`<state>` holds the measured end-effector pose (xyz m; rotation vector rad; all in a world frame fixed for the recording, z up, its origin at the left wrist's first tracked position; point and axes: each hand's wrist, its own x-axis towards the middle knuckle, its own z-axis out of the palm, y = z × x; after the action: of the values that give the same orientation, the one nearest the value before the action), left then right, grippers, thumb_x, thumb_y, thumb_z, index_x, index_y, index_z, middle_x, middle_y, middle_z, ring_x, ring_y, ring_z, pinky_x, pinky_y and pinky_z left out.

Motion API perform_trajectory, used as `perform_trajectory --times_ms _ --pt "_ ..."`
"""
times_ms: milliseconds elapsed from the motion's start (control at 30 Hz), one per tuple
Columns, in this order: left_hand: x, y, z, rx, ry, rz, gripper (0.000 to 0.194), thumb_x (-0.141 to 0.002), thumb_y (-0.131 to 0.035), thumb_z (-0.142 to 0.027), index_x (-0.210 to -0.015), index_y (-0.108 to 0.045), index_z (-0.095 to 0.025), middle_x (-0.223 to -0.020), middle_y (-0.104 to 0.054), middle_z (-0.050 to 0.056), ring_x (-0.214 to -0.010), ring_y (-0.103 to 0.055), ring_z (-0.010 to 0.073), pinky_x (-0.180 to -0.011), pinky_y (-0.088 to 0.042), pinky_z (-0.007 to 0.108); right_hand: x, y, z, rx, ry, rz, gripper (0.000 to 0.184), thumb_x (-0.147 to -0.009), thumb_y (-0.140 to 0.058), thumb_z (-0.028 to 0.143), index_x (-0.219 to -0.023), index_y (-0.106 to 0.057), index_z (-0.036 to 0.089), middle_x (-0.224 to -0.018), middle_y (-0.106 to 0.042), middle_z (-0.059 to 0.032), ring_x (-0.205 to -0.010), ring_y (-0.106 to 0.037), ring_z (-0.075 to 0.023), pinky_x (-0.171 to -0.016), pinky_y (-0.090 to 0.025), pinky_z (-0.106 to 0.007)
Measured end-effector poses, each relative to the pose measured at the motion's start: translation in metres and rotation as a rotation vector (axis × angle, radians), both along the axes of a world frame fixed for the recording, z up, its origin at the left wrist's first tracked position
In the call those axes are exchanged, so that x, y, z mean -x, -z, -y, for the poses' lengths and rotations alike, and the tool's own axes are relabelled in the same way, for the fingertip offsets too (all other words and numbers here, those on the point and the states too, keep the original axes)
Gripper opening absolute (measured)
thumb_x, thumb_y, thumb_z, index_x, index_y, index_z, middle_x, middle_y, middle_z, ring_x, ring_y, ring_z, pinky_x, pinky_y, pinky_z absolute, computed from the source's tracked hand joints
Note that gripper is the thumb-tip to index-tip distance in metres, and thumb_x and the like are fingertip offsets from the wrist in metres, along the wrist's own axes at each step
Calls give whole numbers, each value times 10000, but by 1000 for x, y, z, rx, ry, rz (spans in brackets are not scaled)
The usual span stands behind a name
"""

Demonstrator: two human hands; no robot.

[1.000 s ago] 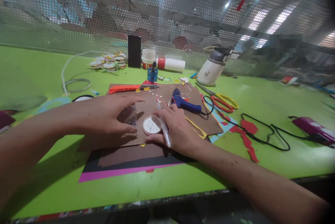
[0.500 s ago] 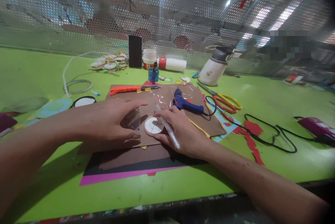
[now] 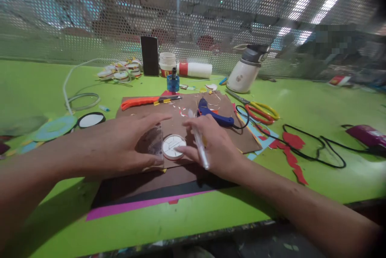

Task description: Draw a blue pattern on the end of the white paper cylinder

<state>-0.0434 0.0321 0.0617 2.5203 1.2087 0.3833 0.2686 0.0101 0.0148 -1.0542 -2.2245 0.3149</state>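
My left hand is closed around a clear, flat plastic piece with a straight edge, thumb and fingers at its two ends. That edge lies beside a round white disc marked with thin dark lines. Between the fingers of my right hand is a slim, pale pen, tilted, its lower tip blurred. The right thumb reaches to the disc's right edge. Brown board lies beneath the disc and both hands.
Behind the hands lie an orange-handled cutter, a blue glue gun and scissors. A phone, paper cups and a white bottle stand or lie farther back. A black cord loops at right.
The clear piece now sits closer to the disc's left side. My right hand has lifted the pen off the disc and to the right, uncovering more of the disc. The view has shifted slightly.
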Motion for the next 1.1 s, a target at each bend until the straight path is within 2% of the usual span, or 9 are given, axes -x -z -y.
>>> perform_trajectory --times_ms 100,167,267,333,567,700,833,933,1100 --pt "1 2 2 12 21 -15 1156 -995 -979 -841 -2015 -536 -522 -1849 -808 94 -1575 -837 507 -1206 -749 588 -10 -1 -2 -7 6 -230 221 -1210 -822 306 -1420 -840 243 -1235 -939 -115 -1102 -876 -292 -1024 -726 -447" --pt "-1 2 5 3 35 1 1150 -1001 -975 -823 -2018 -511 -554 -1872 -792 75 -1584 -831 505 -1208 -751 607 -12 -5 -2 38 22 -355 154 -1251 -763 339 -1358 -850 271 -1177 -939 -81 -1041 -900 -255 -959 -741 -396" --pt "-6 3 10 8 35 13 1132 -1013 -950 -816 -2017 -514 -528 -1933 -744 75 -1644 -792 532 -1294 -714 672 -9 -12 0 175 19 -524 305 -1266 -796 562 -1287 -864 265 -1034 -903 -47 -924 -898 -237 -854 -759 -369" --pt "-10 4 12 15 23 8 1124 -1022 -934 -819 -2013 -530 -477 -1936 -740 102 -1672 -769 547 -1329 -690 703 -6 -16 3 229 38 -584 347 -1224 -847 604 -1229 -884 259 -925 -852 -14 -831 -855 -219 -794 -747 -352" --pt "-28 3 19 84 -29 -23 991 -975 -942 -657 -1871 -680 -324 -1709 -863 181 -1464 -856 534 -1224 -720 659 -1 -25 12 218 138 -581 214 -1090 -854 406 -948 -894 251 -703 -683 34 -719 -734 -200 -716 -653 -331" --pt "-35 3 21 153 -76 -52 1095 -907 -924 -637 -1899 -629 -280 -1717 -833 223 -1487 -833 570 -1254 -693 708 1 -27 15 261 88 -559 138 -1061 -815 354 -965 -825 254 -683 -679 60 -630 -648 -164 -656 -572 -311" --pt "-39 4 20 180 -84 -95 996 -914 -879 -648 -1820 -693 -280 -1550 -887 217 -1409 -855 577 -1165 -711 714 4 -26 18 309 35 -531 109 -1074 -793 341 -997 -783 265 -725 -743 47 -648 -687 -174 -655 -561 -309" --pt "-35 13 20 169 -88 -95 982 -936 -875 -669 -1830 -693 -304 -1466 -906 193 -1350 -873 563 -1115 -725 690 5 -25 19 347 19 -527 138 -1108 -771 369 -1018 -779 264 -763 -772 30 -682 -717 -185 -667 -566 -313" --pt "-21 39 17 31 -47 -24 1075 -965 -890 -821 -1926 -607 -432 -1599 -884 152 -1339 -880 524 -1062 -743 623 7 -25 18 376 7 -528 238 -1148 -711 396 -946 -738 271 -739 -749 30 -679 -707 -177 -666 -554 -306"
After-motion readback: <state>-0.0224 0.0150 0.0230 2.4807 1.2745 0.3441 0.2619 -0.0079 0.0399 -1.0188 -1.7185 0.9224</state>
